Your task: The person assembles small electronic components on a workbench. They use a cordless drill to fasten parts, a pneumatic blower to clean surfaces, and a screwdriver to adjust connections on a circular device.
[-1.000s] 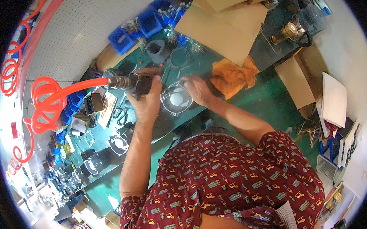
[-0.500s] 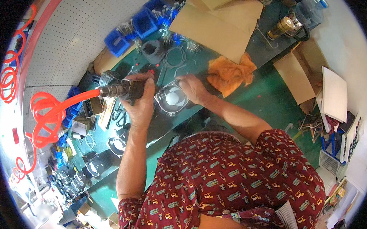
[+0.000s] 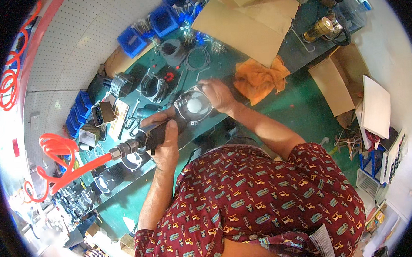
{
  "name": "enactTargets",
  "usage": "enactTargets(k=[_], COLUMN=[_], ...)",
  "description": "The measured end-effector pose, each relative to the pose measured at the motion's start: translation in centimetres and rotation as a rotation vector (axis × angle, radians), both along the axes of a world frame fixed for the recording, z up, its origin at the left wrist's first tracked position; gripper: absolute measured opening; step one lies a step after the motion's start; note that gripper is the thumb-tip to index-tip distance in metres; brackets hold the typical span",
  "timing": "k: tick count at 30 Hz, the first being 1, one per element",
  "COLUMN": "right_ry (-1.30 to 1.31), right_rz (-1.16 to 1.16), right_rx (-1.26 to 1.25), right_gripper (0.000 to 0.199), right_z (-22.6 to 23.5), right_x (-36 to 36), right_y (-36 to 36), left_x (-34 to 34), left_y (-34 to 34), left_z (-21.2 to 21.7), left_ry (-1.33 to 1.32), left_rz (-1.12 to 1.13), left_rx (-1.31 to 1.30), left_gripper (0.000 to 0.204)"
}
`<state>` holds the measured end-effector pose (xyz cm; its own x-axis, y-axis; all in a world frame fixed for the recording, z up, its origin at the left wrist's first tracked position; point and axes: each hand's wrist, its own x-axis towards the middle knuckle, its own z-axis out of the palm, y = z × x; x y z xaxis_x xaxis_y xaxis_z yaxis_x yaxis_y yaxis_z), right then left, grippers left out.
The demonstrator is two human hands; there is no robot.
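My left hand (image 3: 167,139) is wrapped round a dark hand-held air tool (image 3: 156,135) with a metal coupling at its rear, joined to a red coiled hose (image 3: 80,168). The tool's front end lies close to the left edge of a round lamp unit (image 3: 199,114); whether they touch I cannot tell. This unit has a clear, lobed rim and a white domed middle. At its upper right edge, the fingers of my right hand (image 3: 219,97) grip it, partly hidden behind the rim.
Beyond my left hand stand a dark ring-shaped housing (image 3: 153,87) and small red pieces (image 3: 168,76). An orange cloth (image 3: 259,79) lies right of my right hand. Blue bins (image 3: 132,41) and cardboard (image 3: 247,26) fill the back. More lamp units (image 3: 107,181) line the bench's left.
My left hand has drawn nearer to me with the air tool, uncovering the ring-shaped housing behind. The red hose has dropped lower. My right hand and the lamp unit have hardly moved.
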<state>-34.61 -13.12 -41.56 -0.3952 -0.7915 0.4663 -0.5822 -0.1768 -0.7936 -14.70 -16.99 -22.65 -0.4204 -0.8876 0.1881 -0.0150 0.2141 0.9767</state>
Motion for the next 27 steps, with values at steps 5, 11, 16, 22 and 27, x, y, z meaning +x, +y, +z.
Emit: enactTargets(k=[5, 11, 16, 22, 27], right_ry=[-0.044, -0.072, -0.09, -0.046, -0.074], right_rz=[-0.009, -0.014, -0.011, -0.009, -0.007], right_rx=[0.031, 0.013, 0.052, 0.071, 0.052], right_gripper=[0.032, 0.032, 0.033, 0.033, 0.03], right_z=[0.0, -0.1, 1.0, -0.2, 0.8], right_x=[0.1, 0.0, 0.1, 0.1, 0.1], right_y=[0.2, 0.3, 0.4, 0.2, 0.3], left_x=[-0.1, 0.1, 0.5, 0.4, 0.0], left_y=[0.1, 0.2, 0.1, 0.2, 0.4], left_z=[-0.7, 0.0, -0.4, -0.5, -0.4], left_ry=[0.068, 0.064, 0.042, 0.062, 0.056], left_rz=[0.006, 0.009, 0.031, 0.024, 0.027], left_rx=[0.025, 0.02, -0.014, 0.005, -0.004], left_gripper=[0.032, 0.031, 0.029, 0.03, 0.03])
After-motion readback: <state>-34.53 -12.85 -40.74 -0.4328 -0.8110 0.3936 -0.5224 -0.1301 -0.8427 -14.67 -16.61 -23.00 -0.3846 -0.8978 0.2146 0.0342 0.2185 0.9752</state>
